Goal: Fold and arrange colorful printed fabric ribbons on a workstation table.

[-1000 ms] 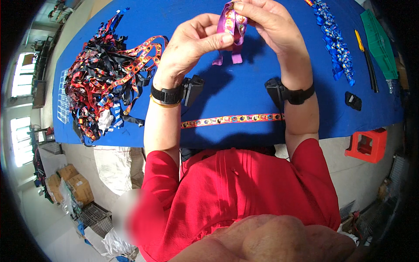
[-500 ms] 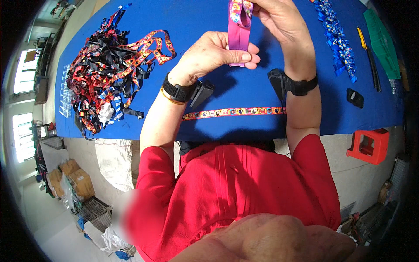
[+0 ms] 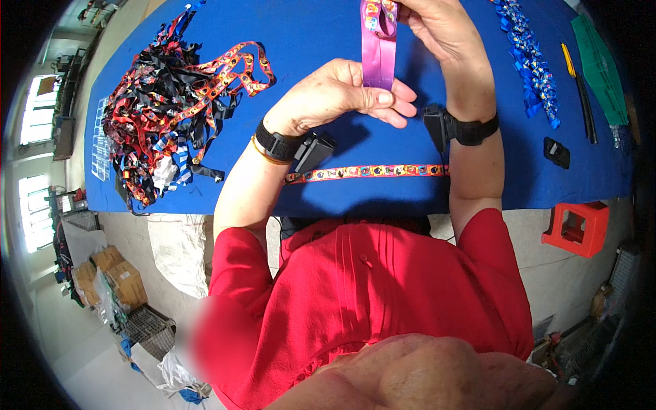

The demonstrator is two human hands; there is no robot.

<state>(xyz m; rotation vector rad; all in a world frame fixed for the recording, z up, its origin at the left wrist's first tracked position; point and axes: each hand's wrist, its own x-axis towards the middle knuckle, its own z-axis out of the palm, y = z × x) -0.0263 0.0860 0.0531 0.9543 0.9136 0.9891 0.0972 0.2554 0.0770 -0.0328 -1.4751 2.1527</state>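
Purple lanyard strap (image 3: pixel 378 48): held upright above the far middle of the blue table (image 3: pixel 321 27), its patterned top end pinched from above.
Right hand (image 3: pixel 441 31): clenched on the strap's upper end.
Left hand (image 3: pixel 342 96): closed around the strap's lower end, thumb laid across it.
Patterned orange ribbon (image 3: pixel 369 171): laid flat along the near table edge, between the forearms.
Lanyard heap (image 3: pixel 171 102): piled at far left, red, black and orange.
Blue ribbon pieces (image 3: pixel 526 58): strewn at far right.
Red stool (image 3: pixel 577 227): stood on the floor, near right.

lanyard heap (image 3: pixel 174 116) left on table (image 3: pixel 478 184) | ribbon pile (image 3: pixel 526 58) right
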